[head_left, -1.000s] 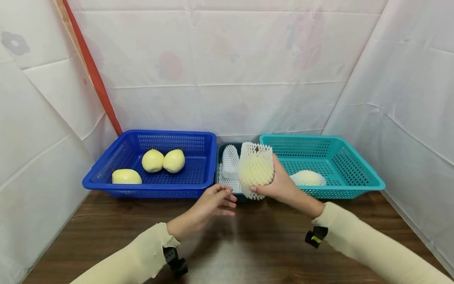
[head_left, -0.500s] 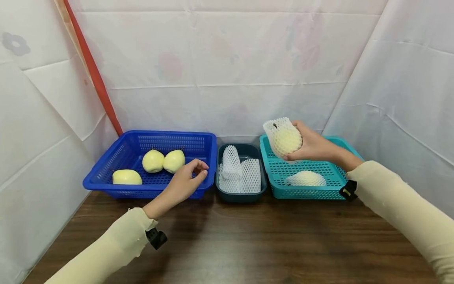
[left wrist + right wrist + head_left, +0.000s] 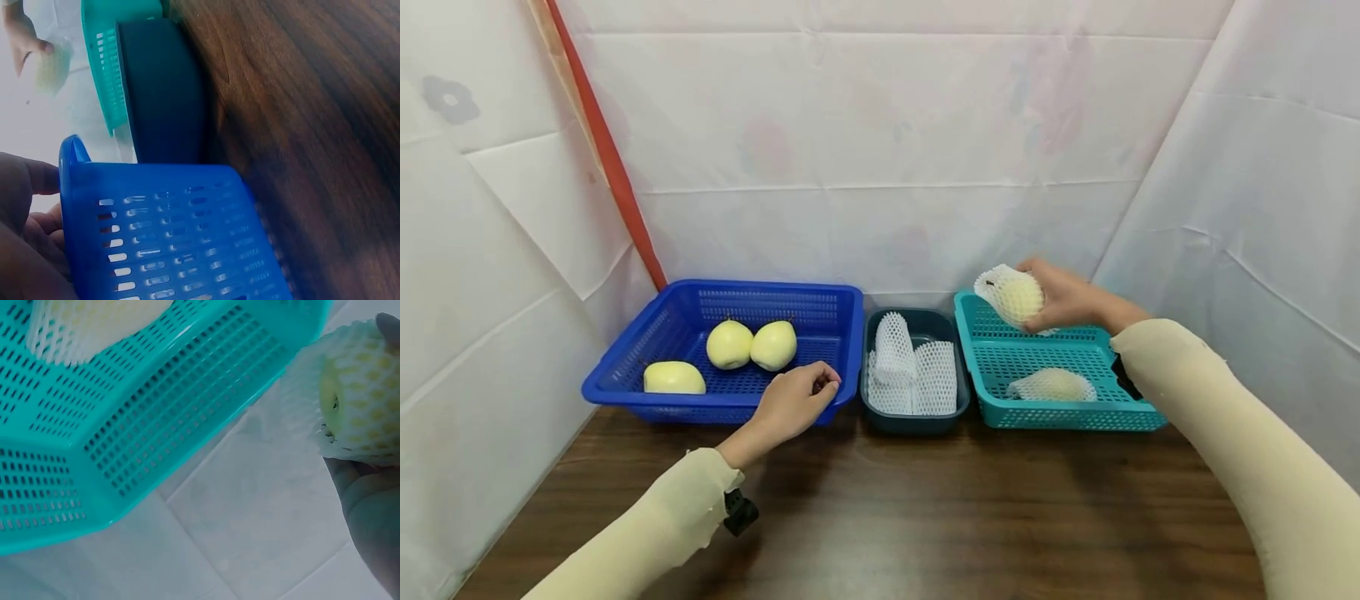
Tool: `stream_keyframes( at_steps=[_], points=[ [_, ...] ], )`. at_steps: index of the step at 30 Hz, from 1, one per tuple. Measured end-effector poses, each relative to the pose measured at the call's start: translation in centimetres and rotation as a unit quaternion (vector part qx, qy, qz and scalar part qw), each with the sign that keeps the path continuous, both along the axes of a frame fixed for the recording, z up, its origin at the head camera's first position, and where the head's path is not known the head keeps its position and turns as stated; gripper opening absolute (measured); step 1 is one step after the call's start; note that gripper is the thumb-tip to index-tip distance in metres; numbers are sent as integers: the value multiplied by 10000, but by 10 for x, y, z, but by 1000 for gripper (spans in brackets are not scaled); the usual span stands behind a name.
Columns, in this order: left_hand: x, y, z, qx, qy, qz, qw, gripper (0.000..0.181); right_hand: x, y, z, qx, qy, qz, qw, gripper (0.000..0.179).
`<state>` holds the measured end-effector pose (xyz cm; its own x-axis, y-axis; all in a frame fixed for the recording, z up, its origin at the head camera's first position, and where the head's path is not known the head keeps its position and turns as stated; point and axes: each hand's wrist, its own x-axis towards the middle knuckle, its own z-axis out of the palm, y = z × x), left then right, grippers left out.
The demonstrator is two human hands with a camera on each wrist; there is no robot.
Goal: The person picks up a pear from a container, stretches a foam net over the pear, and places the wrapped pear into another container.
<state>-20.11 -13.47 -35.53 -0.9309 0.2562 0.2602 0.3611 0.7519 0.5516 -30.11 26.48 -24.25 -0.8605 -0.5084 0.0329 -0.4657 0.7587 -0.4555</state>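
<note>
My right hand [image 3: 1060,296] grips a pale yellow pear [image 3: 1021,300] inside a white foam net sleeve, held above the back of the teal basket [image 3: 981,400]. In the right wrist view the pear's end [image 3: 334,403] shows through the sleeve's opening. Another netted pear [image 3: 1055,385] lies in that basket. My left hand [image 3: 793,404], fingers loosely curled and holding nothing, hovers over the front right rim of the blue basket [image 3: 625,398]. The left wrist view puts its fingers [image 3: 44,178] beside that rim; whether they touch it I cannot tell. Three bare pears [image 3: 730,344] lie in the blue basket.
Between the two baskets stands a small dark teal bin [image 3: 917,427] with several white foam net sleeves [image 3: 936,379]. A brown wooden table [image 3: 910,517] lies under everything. White sheeting [image 3: 880,125] hangs behind and on both sides, with a red strip [image 3: 610,167] at the left.
My right hand has carried the netted pear from above the small bin to the right, over the teal basket. My left hand has moved left, from the bin's front to the blue basket.
</note>
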Motion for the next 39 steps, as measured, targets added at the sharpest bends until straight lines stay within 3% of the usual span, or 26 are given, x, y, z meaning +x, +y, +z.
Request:
stream_keyframes(
  at_steps=[5, 12, 21, 29, 39],
  points=[
    [0, 6, -2, -338, 175, 61, 9993, 15, -18, 6, -13, 541, 56, 70, 9985, 78],
    [-2, 13, -3, -403, 249, 43, 9989, 15, -29, 13, -36, 972, -156, -80, 9951, 78],
    [1, 14, -4, -472, 233, 80, 9986, 15, -32, 11, -61, 1438, -552, -255, 9877, 77],
    [5, 15, -4, -434, 281, 63, 9986, 15, -41, 10, -80, 1936, -446, -282, 9797, 75],
    [9, 16, -5, -429, 412, 9, 9982, 14, -43, 5, -99, 2454, -770, -553, 9648, 75]
  ],
)
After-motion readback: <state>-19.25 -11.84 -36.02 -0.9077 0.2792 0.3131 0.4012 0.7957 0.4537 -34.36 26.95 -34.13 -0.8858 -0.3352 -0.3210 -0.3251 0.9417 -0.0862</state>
